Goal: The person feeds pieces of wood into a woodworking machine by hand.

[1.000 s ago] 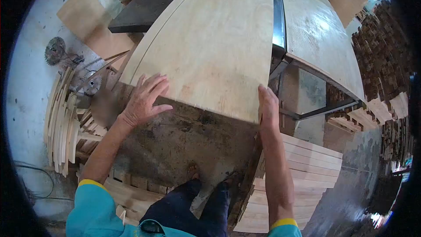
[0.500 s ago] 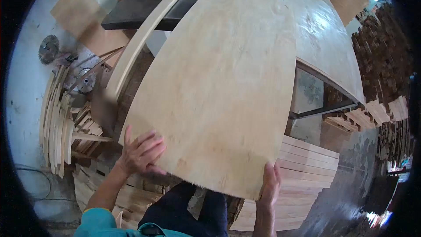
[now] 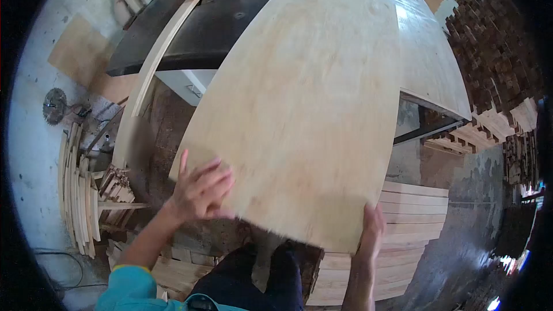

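A large pale plywood sheet stretches away from my body, its far part over a dark machine table. At its near left corner, my left hand grips the edge with the fingers spread over the top face. My right hand clasps the near right corner from the side, its fingers partly hidden behind the edge. The near edge of the sheet looks rough and splintered between the two hands.
The black machine table carries a long wooden strip. Another pale board surface lies to the right. Stacked planks sit low on the right, thin offcuts lean at left, and a saw blade hangs on the wall.
My hands and the near end of the sheet have shifted slightly right in view. The camera view has also moved, showing more of the dark table. Both hands keep their hold.
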A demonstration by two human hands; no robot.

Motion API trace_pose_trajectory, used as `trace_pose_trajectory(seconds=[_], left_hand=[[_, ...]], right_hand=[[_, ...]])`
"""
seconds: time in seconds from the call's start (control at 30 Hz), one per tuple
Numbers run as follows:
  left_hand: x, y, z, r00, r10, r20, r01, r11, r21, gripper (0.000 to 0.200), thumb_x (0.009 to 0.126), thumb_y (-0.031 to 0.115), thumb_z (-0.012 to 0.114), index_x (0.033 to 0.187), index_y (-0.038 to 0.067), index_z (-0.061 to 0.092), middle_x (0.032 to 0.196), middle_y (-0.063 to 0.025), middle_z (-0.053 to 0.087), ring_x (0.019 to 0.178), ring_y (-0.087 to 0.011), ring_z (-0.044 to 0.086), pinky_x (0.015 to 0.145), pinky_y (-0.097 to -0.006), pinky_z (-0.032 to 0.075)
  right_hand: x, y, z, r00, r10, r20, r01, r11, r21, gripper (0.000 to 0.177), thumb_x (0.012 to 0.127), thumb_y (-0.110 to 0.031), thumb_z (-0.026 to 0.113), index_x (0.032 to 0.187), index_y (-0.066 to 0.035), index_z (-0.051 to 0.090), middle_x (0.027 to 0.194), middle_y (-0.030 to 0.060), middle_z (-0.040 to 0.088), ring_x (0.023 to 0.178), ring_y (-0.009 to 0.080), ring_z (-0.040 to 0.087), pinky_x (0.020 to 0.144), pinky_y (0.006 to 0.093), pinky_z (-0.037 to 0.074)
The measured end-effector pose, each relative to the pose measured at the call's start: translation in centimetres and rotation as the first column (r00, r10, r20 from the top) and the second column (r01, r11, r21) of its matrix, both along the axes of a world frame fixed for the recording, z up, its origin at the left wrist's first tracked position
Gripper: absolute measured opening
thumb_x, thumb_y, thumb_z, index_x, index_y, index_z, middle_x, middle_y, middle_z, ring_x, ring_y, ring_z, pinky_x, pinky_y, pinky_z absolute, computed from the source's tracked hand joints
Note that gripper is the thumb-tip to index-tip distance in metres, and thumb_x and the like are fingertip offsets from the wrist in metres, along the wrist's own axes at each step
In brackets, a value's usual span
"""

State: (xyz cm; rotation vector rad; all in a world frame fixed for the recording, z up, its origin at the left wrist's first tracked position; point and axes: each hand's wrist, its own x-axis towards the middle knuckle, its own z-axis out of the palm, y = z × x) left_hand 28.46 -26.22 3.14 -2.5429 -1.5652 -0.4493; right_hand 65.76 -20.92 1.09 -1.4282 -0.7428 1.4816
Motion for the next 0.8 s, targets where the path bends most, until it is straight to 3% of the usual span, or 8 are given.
trace_pose_trajectory(seconds=[0.23, 0.33, 0.37, 0.5, 0.63, 0.73, 0.77, 0.8], left_hand=[[3.7, 26.3, -1.4, 0.994, -0.101, -0.029, 0.105, 0.966, 0.235, 0.057, 0.085, 0.061, 0.053, 0.118, 0.015, 0.057, 0.129, -0.0033, 0.053, 0.123, -0.0236, 0.048, 0.106, -0.0707, 0.012], [7.4, 36.5, 1.9, 0.970, 0.233, -0.064, -0.232, 0.972, 0.033, 0.060, 0.088, 0.057, 0.051, 0.130, 0.014, 0.049, 0.130, -0.0099, 0.053, 0.127, -0.0294, 0.044, 0.106, -0.0700, 0.012], [7.8, 39.4, 1.3, 0.963, 0.269, 0.030, -0.269, 0.944, 0.192, 0.066, 0.087, 0.061, 0.050, 0.134, 0.015, 0.045, 0.136, -0.0115, 0.049, 0.130, -0.0306, 0.041, 0.106, -0.0699, 0.012], [7.6, 38.2, 2.8, 0.984, 0.169, 0.061, -0.180, 0.907, 0.380, 0.055, 0.089, 0.047, 0.056, 0.133, 0.016, 0.047, 0.135, -0.0087, 0.051, 0.127, -0.0262, 0.046, 0.103, -0.0636, 0.022], [-2.9, 30.7, 0.7, 0.865, 0.481, -0.141, -0.411, 0.842, 0.349, 0.054, 0.086, 0.040, 0.062, 0.130, 0.013, 0.049, 0.135, -0.0071, 0.050, 0.126, -0.0239, 0.046, 0.101, -0.0563, 0.028], [-15.7, 24.4, -1.1, 0.797, 0.603, 0.048, -0.599, 0.777, 0.195, 0.067, 0.084, 0.041, 0.063, 0.137, 0.006, 0.041, 0.141, -0.0151, 0.042, 0.131, -0.0307, 0.038, 0.106, -0.0599, 0.024], [-14.0, 21.0, 2.0, 0.552, 0.817, -0.165, -0.805, 0.574, 0.151, 0.076, 0.082, 0.044, 0.065, 0.139, 0.002, 0.036, 0.142, -0.0191, 0.040, 0.132, -0.0334, 0.037, 0.109, -0.0507, 0.027], [-16.7, 19.1, 2.0, 0.507, 0.840, -0.193, -0.841, 0.531, 0.105, 0.081, 0.080, 0.046, 0.066, 0.140, 0.001, 0.035, 0.143, -0.0204, 0.038, 0.133, -0.0337, 0.036, 0.109, -0.0463, 0.029]], right_hand=[[3.0, 4.2, 1.1, 0.976, -0.207, 0.062, 0.185, 0.950, 0.253, 0.058, 0.096, -0.046, 0.045, 0.139, -0.007, 0.035, 0.131, 0.0135, 0.048, 0.117, 0.0232, 0.049, 0.097, 0.0403, 0.037], [3.1, 0.5, -2.6, 0.996, -0.074, 0.048, 0.069, 0.992, 0.106, 0.050, 0.097, -0.040, 0.047, 0.132, -0.004, 0.042, 0.127, 0.0122, 0.051, 0.114, 0.0220, 0.052, 0.093, 0.0369, 0.040], [2.7, -0.9, -3.5, 0.999, 0.015, 0.033, -0.015, 1.000, 0.021, 0.046, 0.097, -0.036, 0.047, 0.130, -0.003, 0.045, 0.125, 0.0115, 0.054, 0.112, 0.0212, 0.054, 0.091, 0.0343, 0.042], [0.4, -5.6, -5.8, 0.993, 0.116, -0.022, -0.118, 0.987, -0.105, 0.030, 0.097, -0.012, 0.052, 0.123, 0.001, 0.049, 0.113, 0.0100, 0.060, 0.103, 0.0180, 0.059, 0.090, 0.0282, 0.046], [-0.4, -8.5, -7.8, 0.957, 0.268, 0.107, -0.254, 0.959, -0.127, 0.028, 0.096, -0.015, 0.053, 0.120, 0.000, 0.052, 0.110, 0.0097, 0.062, 0.101, 0.0174, 0.061, 0.089, 0.0291, 0.045], [-0.5, -9.2, -8.2, 0.950, 0.274, 0.149, -0.263, 0.961, -0.090, 0.026, 0.096, -0.013, 0.053, 0.118, 0.002, 0.053, 0.109, 0.0100, 0.062, 0.100, 0.0176, 0.061, 0.090, 0.0293, 0.046], [-0.5, -9.0, -7.9, 0.944, 0.284, 0.171, -0.276, 0.959, -0.069, 0.026, 0.096, -0.012, 0.053, 0.118, 0.002, 0.054, 0.108, 0.0099, 0.062, 0.100, 0.0171, 0.061, 0.089, 0.0290, 0.046], [-0.8, -8.8, -8.0, 0.953, 0.260, 0.157, -0.256, 0.966, -0.048, 0.026, 0.096, -0.012, 0.053, 0.118, 0.002, 0.054, 0.108, 0.0096, 0.062, 0.099, 0.0168, 0.061, 0.089, 0.0289, 0.046]])
